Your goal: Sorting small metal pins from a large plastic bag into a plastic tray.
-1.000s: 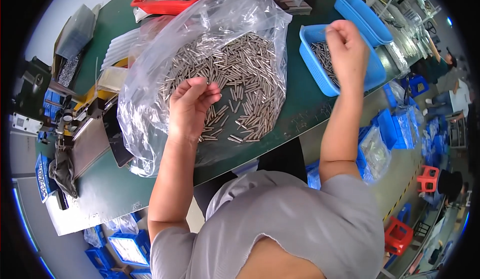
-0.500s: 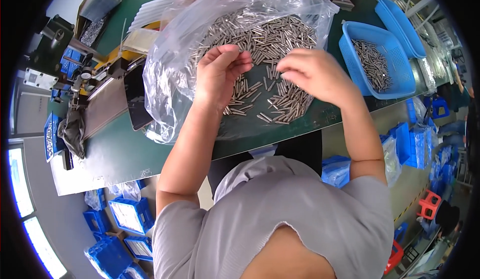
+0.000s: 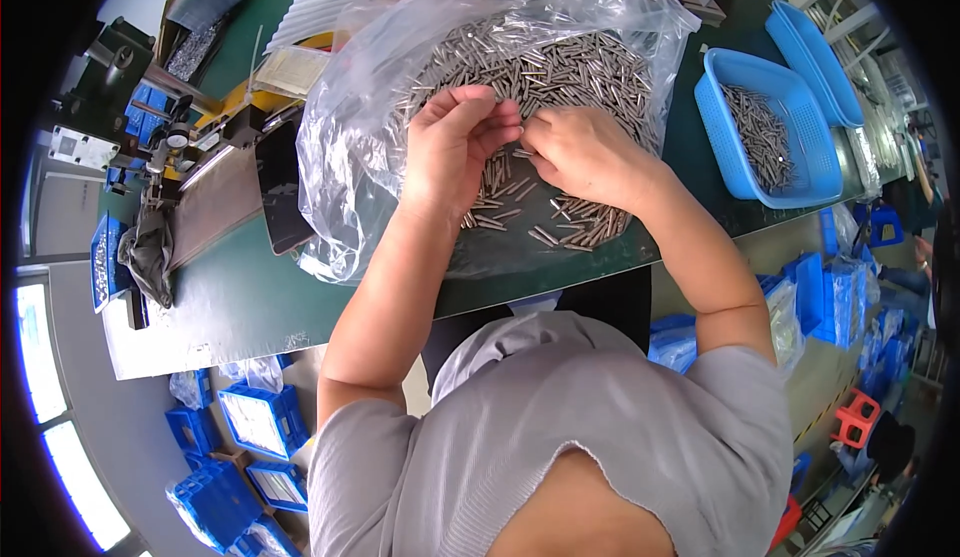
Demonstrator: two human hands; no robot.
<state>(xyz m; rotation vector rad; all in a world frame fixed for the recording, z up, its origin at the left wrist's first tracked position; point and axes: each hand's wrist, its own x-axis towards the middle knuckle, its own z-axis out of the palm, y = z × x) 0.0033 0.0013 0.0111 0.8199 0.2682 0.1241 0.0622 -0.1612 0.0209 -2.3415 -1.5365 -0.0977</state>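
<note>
A large heap of short metal pins [image 3: 590,67] lies on a clear plastic bag [image 3: 345,147] spread over the green table. My left hand [image 3: 450,147] is above the near side of the heap, closed, with thumb and fingertips pressed together; what they pinch is too small to make out. Close on its right, my right hand [image 3: 590,152] is closed too, its fingertips almost meeting those of the left. A pin shows just beneath the right fingertips, but I cannot tell whether they grip it. Smaller groups of loose pins [image 3: 575,229] lie below both hands.
Right of the bag stands a blue plastic basket [image 3: 715,132] holding more pins, with another blue basket [image 3: 810,62] behind it. At the left are a dark flat tablet-like panel [image 3: 283,192] and a metal bench fixture [image 3: 165,142]. The table's front edge [image 3: 480,307] runs before my body.
My right hand has moved left from over the pins to the left hand's fingertips. The left hand stays closed in nearly the same place. The view has shifted slightly.
</note>
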